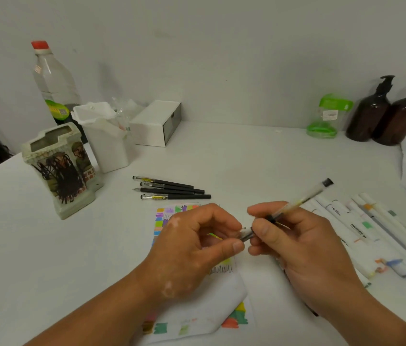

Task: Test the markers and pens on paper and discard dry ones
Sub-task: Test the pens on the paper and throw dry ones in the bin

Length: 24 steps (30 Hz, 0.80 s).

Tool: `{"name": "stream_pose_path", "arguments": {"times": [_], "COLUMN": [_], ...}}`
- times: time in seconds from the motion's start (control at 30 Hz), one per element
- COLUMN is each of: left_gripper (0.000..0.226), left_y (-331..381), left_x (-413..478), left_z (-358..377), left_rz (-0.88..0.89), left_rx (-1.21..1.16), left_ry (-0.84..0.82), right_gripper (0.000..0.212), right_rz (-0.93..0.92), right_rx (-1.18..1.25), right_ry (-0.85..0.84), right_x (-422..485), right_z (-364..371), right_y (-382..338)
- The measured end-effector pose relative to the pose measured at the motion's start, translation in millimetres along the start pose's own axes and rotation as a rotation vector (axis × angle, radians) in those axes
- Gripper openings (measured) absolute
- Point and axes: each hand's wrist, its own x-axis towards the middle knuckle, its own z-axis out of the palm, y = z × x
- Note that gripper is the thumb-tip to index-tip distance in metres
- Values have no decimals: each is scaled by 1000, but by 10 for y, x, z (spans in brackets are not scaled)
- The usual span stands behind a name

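Held just above the desk (47,270), over the swatch-covered paper (237,318), a little right of centre: a clear pen (294,207). Wrapped round mid-barrel by the curled fingers of the right hand (304,240); pinched at the near end between thumb and forefinger of the left hand (197,236). Probably uncapping, or freeing the tip, ahead of a scribble test; hard to tell which, with that end buried among fingertips.

To do it well: hold the right grip firm and motionless, pull with the left straight along the barrel, never sideways, to spare the tip. Then down to a bare patch of paper, and several quick strokes before judging ink flow.

Long axis from 8 o'clock to 2 o'clock; black end piece out at 2 o'clock, away from the body; writing end presumably at 8 o'clock.

At 11 o'clock of the hands, four dark pens (172,189) lying parallel; at 3 o'clock, white markers (361,226).
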Motion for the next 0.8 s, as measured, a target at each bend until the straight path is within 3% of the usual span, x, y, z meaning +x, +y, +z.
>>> {"name": "stream_pose_path", "arguments": {"times": [0.13,0.23,0.33,0.43,0.57,0.8], "left_gripper": [19,9,10,17,34,26], "left_y": [-41,-58,-149,-270,-469,-579], "left_x": [1,4,78,192,344,413], "left_z": [-42,-68,-204,-447,-682,-675], "left_rz": [6,89,103,-21,-151,-168], "left_rx": [2,132,354,656,995,1126], "left_ry": [-13,-88,98,343,297,270], "right_gripper": [36,21,14,6,10,14], "right_rz": [-33,-48,-103,-14,108,104], "right_rx": [61,-38,-392,-764,-1080,-1282], "right_ry": [-44,41,156,120,-1,-14], "right_x": [8,29,61,74,60,11], "right_z": [-27,-44,-156,-201,-150,-143], "right_y": [10,-9,-17,4,104,138]}}
